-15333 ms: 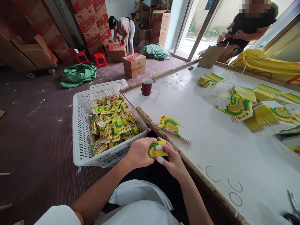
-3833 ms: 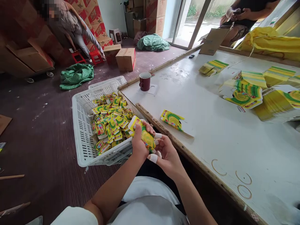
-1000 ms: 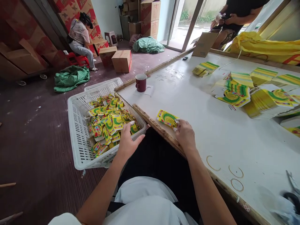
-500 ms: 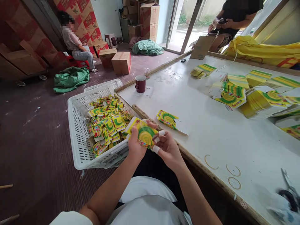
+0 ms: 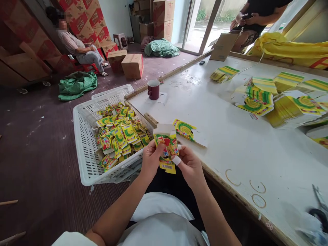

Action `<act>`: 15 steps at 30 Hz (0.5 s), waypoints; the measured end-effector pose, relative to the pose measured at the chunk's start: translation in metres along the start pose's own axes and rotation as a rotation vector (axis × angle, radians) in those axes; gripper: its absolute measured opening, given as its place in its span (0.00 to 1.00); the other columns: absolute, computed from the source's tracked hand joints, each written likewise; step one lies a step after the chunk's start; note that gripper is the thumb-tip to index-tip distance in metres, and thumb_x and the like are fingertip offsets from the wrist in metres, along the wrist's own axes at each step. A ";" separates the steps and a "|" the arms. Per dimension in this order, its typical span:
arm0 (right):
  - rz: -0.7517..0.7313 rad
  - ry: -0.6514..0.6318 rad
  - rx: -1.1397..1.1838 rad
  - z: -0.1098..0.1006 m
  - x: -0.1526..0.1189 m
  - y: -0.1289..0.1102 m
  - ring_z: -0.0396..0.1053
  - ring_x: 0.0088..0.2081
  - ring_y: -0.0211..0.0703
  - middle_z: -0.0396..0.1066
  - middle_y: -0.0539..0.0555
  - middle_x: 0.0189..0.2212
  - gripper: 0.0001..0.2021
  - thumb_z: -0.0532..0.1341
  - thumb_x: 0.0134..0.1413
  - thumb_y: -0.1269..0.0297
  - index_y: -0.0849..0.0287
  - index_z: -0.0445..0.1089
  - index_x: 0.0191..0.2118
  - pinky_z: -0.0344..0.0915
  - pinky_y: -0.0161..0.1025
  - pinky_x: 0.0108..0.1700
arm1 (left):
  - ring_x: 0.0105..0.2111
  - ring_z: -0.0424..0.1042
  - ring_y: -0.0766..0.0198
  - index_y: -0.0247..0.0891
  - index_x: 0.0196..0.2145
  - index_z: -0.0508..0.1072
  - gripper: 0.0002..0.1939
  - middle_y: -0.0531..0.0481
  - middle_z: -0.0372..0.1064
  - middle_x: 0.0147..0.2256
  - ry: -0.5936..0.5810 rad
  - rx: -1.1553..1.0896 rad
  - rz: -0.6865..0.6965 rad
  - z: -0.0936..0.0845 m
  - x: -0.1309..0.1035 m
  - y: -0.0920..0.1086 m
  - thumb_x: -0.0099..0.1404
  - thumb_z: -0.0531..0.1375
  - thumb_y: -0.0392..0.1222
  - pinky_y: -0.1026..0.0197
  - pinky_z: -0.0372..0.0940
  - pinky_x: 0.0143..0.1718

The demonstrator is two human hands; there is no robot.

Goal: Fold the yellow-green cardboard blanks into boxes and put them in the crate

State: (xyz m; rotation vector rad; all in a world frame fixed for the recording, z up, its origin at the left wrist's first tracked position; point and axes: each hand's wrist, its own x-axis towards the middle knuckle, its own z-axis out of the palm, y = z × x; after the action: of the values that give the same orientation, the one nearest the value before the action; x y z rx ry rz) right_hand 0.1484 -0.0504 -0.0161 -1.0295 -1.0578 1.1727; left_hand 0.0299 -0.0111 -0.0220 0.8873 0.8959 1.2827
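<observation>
Between my two hands is a small yellow and green printed carton (image 5: 166, 145), upright with a white flap at its top and a barcode flap hanging at the bottom. My left hand (image 5: 151, 159) grips its left side, thumb across the front. At the right edge, my right hand (image 5: 189, 164) pinches it, with white tape on the thumb and a finger. Just beyond lies a flat carton blank (image 5: 186, 130) on the white table (image 5: 217, 147). To the left, a white plastic crate (image 5: 85, 150) holds many similar cartons.
A maroon mug (image 5: 153, 90) stands near the table's left edge. Stacks of carton blanks (image 5: 294, 111) lie to the right. Scissors (image 5: 319, 198) and rubber bands (image 5: 258, 201) are at the near right. One person (image 5: 79, 51) sits at left, another (image 5: 252, 20) beyond the table.
The carton in my hands has turned from lying sideways, spiral side showing, to upright with its fruit-printed face and barcode flap showing. My right hand has shifted slightly along its edge.
</observation>
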 end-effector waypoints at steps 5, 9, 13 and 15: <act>-0.180 0.146 -0.395 -0.023 0.001 0.004 0.73 0.33 0.45 0.78 0.51 0.32 0.05 0.61 0.55 0.64 0.53 0.75 0.36 0.71 0.43 0.37 | 0.37 0.76 0.57 0.38 0.35 0.78 0.22 0.48 0.78 0.34 -0.025 0.152 0.032 -0.016 0.008 0.014 0.53 0.69 0.60 0.58 0.70 0.40; -0.502 0.157 -0.904 -0.040 0.001 -0.005 0.70 0.37 0.47 0.80 0.51 0.33 0.15 0.57 0.58 0.76 0.50 0.78 0.37 0.66 0.45 0.42 | 0.57 0.68 0.50 0.41 0.52 0.71 0.34 0.42 0.71 0.55 -0.066 0.489 0.292 -0.025 0.009 0.044 0.53 0.68 0.61 0.51 0.62 0.57; -0.710 -0.021 -1.022 -0.031 -0.005 -0.011 0.70 0.43 0.46 0.80 0.50 0.36 0.15 0.58 0.60 0.77 0.48 0.77 0.41 0.63 0.46 0.50 | 0.57 0.67 0.44 0.40 0.54 0.66 0.42 0.39 0.67 0.56 -0.417 0.943 0.196 -0.013 0.001 0.053 0.43 0.75 0.49 0.44 0.60 0.59; -0.691 0.062 -0.929 -0.025 -0.008 -0.009 0.67 0.52 0.49 0.77 0.53 0.46 0.15 0.60 0.59 0.73 0.48 0.73 0.49 0.60 0.51 0.57 | 0.48 0.73 0.47 0.41 0.52 0.65 0.35 0.43 0.72 0.48 -0.483 1.040 0.087 -0.006 -0.003 0.049 0.48 0.72 0.46 0.46 0.67 0.51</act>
State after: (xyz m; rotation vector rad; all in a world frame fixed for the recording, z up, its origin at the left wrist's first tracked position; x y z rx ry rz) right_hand 0.1742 -0.0613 -0.0129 -1.2077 -1.7786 0.0413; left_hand 0.0053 -0.0097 0.0204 1.9586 1.1239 0.5420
